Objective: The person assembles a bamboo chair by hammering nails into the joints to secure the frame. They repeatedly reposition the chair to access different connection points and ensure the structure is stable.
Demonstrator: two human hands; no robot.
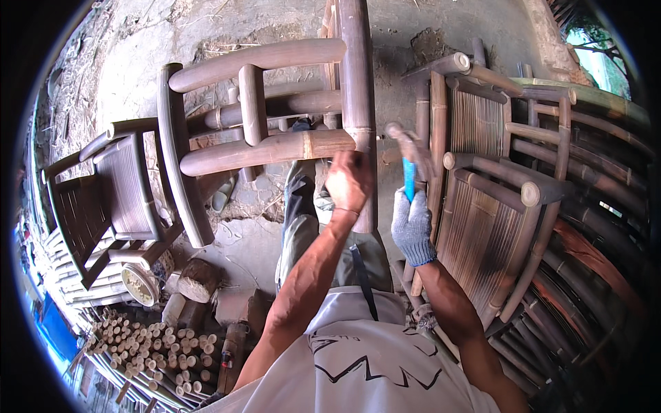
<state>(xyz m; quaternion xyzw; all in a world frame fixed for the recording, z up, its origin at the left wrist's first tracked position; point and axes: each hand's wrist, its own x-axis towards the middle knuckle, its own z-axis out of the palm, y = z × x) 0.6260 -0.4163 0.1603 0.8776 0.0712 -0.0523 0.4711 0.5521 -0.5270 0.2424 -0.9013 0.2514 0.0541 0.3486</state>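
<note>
A bamboo frame (261, 146) of dark thick poles and curved rails stands before me, above my legs. My left hand (348, 182), bare, is closed against the joint where the lower curved rail meets the long upright pole (358, 96). Whatever its fingers pinch is too blurred to make out. To the right of that pole, my right hand (411, 224) wears a grey knitted glove and grips a hammer (410, 180) by its blue handle. The hammer's head is raised and smeared by motion, apart from the frame.
Bamboo chairs (482, 227) stand close on my right, with stacked dark poles (599, 186) beyond. Another bamboo chair (127, 182) is at the left. Lower left lie a bundle of cut bamboo pieces (155, 347), a round container (140, 284) of pale bits and some blocks (198, 280).
</note>
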